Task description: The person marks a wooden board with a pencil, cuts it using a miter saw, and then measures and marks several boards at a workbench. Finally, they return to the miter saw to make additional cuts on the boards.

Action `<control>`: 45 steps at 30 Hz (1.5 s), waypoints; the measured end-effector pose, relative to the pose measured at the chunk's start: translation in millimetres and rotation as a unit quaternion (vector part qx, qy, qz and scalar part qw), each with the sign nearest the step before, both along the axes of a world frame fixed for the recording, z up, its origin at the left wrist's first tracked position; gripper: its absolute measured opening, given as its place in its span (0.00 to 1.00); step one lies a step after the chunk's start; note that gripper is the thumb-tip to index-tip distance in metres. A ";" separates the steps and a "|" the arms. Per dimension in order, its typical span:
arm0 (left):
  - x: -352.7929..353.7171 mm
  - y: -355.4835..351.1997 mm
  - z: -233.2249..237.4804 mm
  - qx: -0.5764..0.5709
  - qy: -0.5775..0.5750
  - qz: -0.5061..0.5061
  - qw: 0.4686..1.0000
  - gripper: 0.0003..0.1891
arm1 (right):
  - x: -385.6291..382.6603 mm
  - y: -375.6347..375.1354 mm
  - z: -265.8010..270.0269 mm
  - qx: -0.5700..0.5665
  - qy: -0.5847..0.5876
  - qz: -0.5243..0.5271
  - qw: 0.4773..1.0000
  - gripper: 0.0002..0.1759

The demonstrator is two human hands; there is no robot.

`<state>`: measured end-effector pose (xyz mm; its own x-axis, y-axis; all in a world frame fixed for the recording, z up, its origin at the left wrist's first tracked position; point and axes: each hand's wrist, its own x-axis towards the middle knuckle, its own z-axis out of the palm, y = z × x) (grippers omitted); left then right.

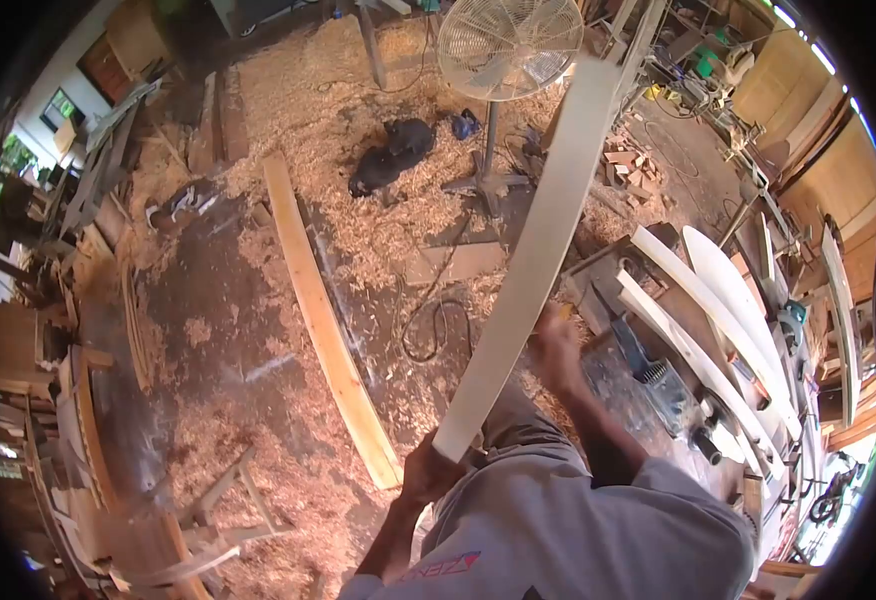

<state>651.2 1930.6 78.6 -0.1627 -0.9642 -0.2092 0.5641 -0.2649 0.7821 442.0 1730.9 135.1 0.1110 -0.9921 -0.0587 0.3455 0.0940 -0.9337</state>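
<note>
A long pale wooden board (528, 270) slants up and away from the person's body, its wide face toward the camera. My left hand (430, 472) is wrapped round its lower end. Beside the board's right edge, about halfway along, is my right hand (556, 350), blurred; a small yellowish thing shows at its fingertips, and whether the fingers grip it or touch the board is unclear. Left of the held board, a yellowish plank (320, 310) extends over the floor.
A pedestal fan (511, 48) stands ahead, near a dark animal (393, 157) lying on wood shavings. Curved pale boards (723, 310) and a power tool (670, 395) are on the bench at the right. A wooden trestle (228, 500) is at the lower left.
</note>
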 end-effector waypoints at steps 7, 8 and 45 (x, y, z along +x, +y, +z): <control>84.9 -100.3 -3.0 0.161 -0.576 -0.178 0.781 0.36 | 108.5 -110.6 6.7 0.091 0.272 0.053 0.956 0.27; 100.0 -111.4 -2.0 0.134 -0.547 -0.141 0.814 0.35 | 120.3 -125.0 18.0 0.128 0.266 0.063 0.953 0.32; 498.9 -711.4 45.9 0.064 -0.566 -0.196 0.798 0.33 | 477.3 -653.7 30.3 0.081 0.142 -0.047 0.985 0.21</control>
